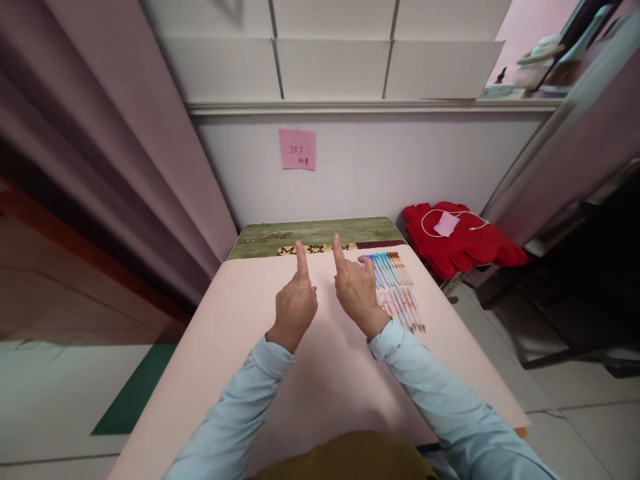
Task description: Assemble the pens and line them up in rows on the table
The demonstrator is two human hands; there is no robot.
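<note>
Both my hands are raised over a pink sheet (pixel 250 347) that covers the table. My left hand (pixel 296 303) has its index finger pointing up and away and the other fingers curled in, with nothing in it. My right hand (pixel 356 287) does the same and also holds nothing. Just right of my right hand lie two rows of pens: a far row with blue and orange barrels (pixel 391 269) and a near row with pink barrels (pixel 404 308). Neither hand touches the pens.
A green patterned table end (pixel 310 235) shows beyond the pink sheet, against a white wall with a pink sticky note (pixel 297 149). A red cloth (pixel 460 243) with a white cord and a pink note lies on a stool to the right. Curtains hang at left.
</note>
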